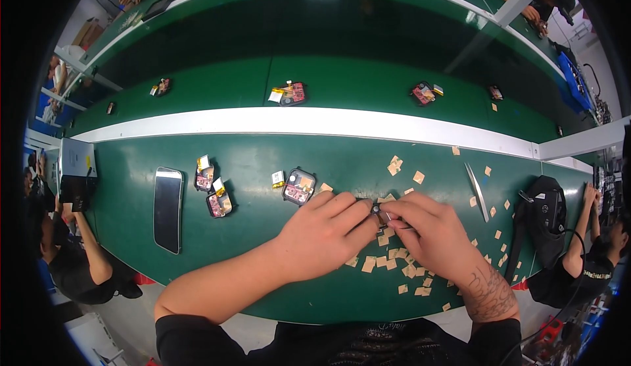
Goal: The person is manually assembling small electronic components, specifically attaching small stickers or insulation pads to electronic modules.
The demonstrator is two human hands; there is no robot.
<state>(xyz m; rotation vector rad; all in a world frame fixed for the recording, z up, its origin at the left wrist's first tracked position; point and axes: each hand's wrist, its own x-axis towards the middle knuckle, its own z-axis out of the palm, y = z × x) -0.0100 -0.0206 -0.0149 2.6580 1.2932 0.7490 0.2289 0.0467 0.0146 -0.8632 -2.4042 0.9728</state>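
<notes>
My left hand [330, 233] is closed, its fingertips gripping a small dark device part [376, 209] that is mostly hidden. Right beside it, my right hand [426, 231] pinches at the same spot; a thin pale sliver shows by its fingertips, too small to name. Left of my hands lies an open smartwatch case [300, 186] with a red circuit board, its silver battery [278, 179] out to the side. Loose tan square stickers [392, 254] are scattered beneath and around my right hand.
Two more open watch cases [220, 204] lie left, near a smartphone [168, 209]. Tweezers [478, 192] and a black bag [544, 218] are at right. A white rail [309, 121] separates my bench from a green belt [355, 83] carrying watch cases. Other people sit on both sides.
</notes>
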